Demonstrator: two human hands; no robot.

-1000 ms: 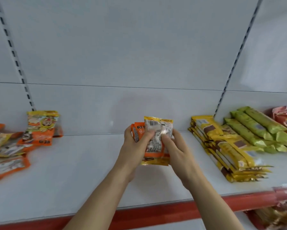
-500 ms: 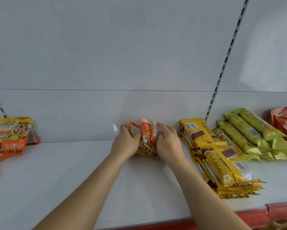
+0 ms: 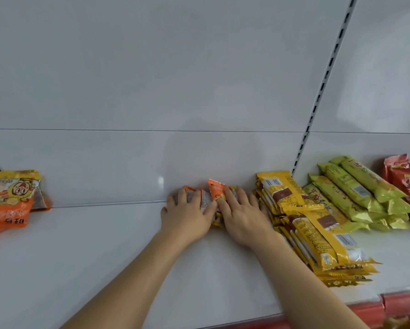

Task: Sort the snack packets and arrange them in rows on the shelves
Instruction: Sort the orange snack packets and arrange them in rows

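A small bunch of orange and yellow snack packets (image 3: 215, 191) stands at the back of the white shelf (image 3: 99, 257), against the rear panel. My left hand (image 3: 187, 213) holds the bunch from the left, fingers over its top edge and thumb on its front. My right hand (image 3: 243, 216) lies over the right side of the bunch with fairly straight, spread fingers pressing on it. Most of the bunch is hidden under both hands.
A stacked row of long yellow packets (image 3: 311, 229) lies just right of my right hand. Green packets (image 3: 356, 193) and red packets (image 3: 408, 181) follow further right. Loose orange and yellow bags (image 3: 11, 198) lie at far left. The shelf's red front edge (image 3: 403, 303) runs below.
Both hands carried the bunch of packets from mid-shelf back to the rear panel and lowered it onto the shelf. My right hand has flattened over it.
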